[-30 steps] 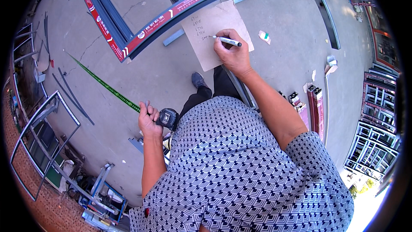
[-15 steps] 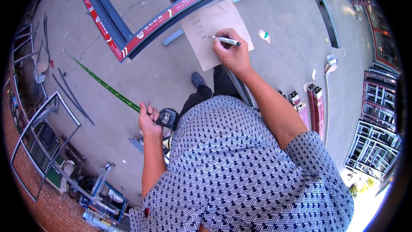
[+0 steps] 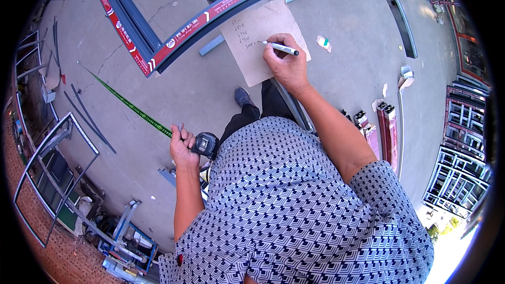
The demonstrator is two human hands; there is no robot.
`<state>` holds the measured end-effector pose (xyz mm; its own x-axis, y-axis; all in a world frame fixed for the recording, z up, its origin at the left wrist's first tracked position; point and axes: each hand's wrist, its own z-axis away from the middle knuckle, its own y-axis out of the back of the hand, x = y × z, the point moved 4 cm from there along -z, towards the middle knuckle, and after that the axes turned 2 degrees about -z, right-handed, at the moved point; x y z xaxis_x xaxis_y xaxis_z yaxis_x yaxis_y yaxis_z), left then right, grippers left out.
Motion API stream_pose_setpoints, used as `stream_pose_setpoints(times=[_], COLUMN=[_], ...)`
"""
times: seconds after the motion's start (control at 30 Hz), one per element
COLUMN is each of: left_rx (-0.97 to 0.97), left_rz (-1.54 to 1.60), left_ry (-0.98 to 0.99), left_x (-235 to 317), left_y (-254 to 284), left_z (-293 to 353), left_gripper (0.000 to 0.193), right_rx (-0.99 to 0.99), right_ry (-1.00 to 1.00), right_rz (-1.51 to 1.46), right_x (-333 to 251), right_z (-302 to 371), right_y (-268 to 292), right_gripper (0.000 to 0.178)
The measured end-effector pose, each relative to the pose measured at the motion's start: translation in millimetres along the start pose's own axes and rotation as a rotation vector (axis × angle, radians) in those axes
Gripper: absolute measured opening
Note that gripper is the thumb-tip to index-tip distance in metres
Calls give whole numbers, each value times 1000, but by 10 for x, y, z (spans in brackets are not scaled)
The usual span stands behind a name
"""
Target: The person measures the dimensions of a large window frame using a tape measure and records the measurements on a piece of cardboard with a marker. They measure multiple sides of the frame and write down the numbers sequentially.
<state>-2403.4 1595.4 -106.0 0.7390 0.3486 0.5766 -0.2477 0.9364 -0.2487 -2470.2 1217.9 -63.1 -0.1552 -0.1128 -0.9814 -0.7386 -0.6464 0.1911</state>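
Observation:
My right hand is closed around a white marker pen with a dark end, its tip at a brownish sheet of cardboard. Several handwritten lines run down the sheet's left part. Lower left, the fingers of my left hand are wrapped round a tape measure, its dark case by the palm. From there the green tape blade stretches out to the upper left over the concrete floor.
A dark metal frame with red printed film crosses the top, beside and above the sheet. Red-wrapped profiles lie to the right; stacked window frames stand at the far right. At left is another frame near a cluttered blue stand.
The pen and my right hand have shifted slightly to the right along the lowest written line, and more marks show there. My left hand holds the tape measure in the same place.

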Motion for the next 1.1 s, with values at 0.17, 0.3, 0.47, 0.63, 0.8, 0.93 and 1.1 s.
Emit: stream_pose_setpoints(times=[0.17,0.3,0.47,0.63,0.8,0.93,1.1], left_rx=[-6,-5,1,8,-5,-4,-7], left_rz=[2,2,5,3,2,2,-1], left_ry=[1,-1,5,2,2,5,3], left_x=[-8,-5,-4,-5,6,7,1], left_y=[6,13,-2,-1,-11,2,24], left_z=[-5,-12,-3,-6,-18,-30,-40], left_gripper=[52,52,51,50,50,51,54], right_rx=[32,22,20,-21,-33,-24,14], right_ry=[44,26,27,12,6,11,38], right_rz=[10,-11,-18,33,47,55,44], right_x=[-30,-20,-24,-55,-27,-34,-29], right_z=[-12,-18,-19,-11,-22,-25,-37], right_y=[0,-9,-9,-2,-16,-21,-20], right_gripper=[10,10,11,12,13,11,9])
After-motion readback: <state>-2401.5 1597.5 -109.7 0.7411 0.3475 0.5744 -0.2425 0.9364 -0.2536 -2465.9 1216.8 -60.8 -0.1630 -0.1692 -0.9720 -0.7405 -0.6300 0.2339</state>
